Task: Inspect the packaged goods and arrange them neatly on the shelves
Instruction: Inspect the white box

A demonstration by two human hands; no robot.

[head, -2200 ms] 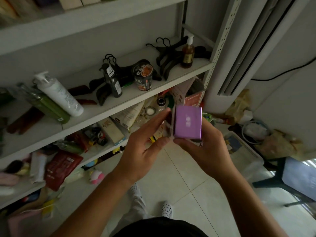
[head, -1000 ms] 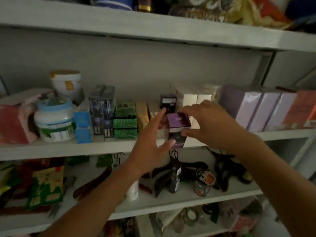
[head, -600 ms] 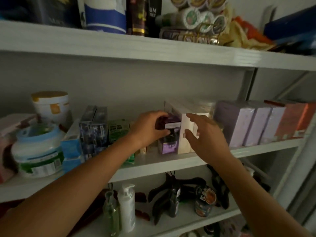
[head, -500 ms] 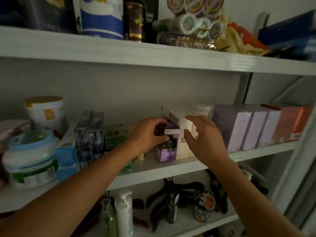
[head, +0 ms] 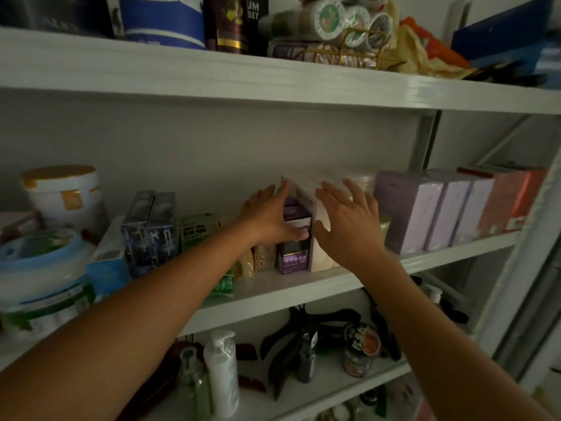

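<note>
Purple box [head: 294, 253] wedged between packages, left hand [head: 271, 217] gripping.

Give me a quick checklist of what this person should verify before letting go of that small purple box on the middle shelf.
1. Purple box standing upright on the middle shelf: ok.
2. Box tucked against the tall white box to its right: ok.
3. Left hand clear of the box: not ok, thumb across its front.
4. Right hand steadying the white box: ok, palm flat on it.
5. Box front flush with its neighbours: ok, roughly level.
6. Room behind the box to push deeper: cannot tell, hidden.
</note>
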